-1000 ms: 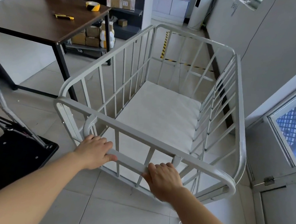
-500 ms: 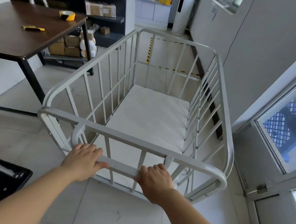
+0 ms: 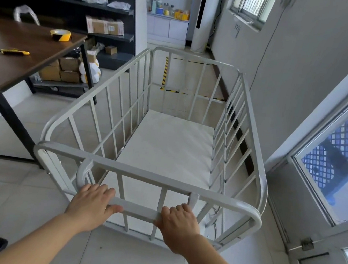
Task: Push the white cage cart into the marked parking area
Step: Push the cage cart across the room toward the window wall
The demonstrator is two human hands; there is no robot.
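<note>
The white cage cart (image 3: 142, 176) fills the middle of the view, its barred sides rising around an empty white deck. My left hand (image 3: 90, 204) and my right hand (image 3: 177, 224) both grip the cart's low handle bar (image 3: 139, 211) at its near end. Beyond the cart's far end, yellow-black striped tape (image 3: 165, 73) marks a rectangle on the tiled floor beside the right wall. The tape's far line (image 3: 189, 60) shows through the cart's far bars.
A dark wooden table (image 3: 22, 51) stands to the left with a tape roll (image 3: 59, 35) and a yellow knife on it. Black shelving (image 3: 105, 36) with boxes lies behind it. The grey wall (image 3: 280, 89) and a window door run close along the cart's right side.
The cart has rolled forward past the table toward the striped floor tape. The black object at lower left has slid almost out of view. Both hands keep their grip on the handle.
</note>
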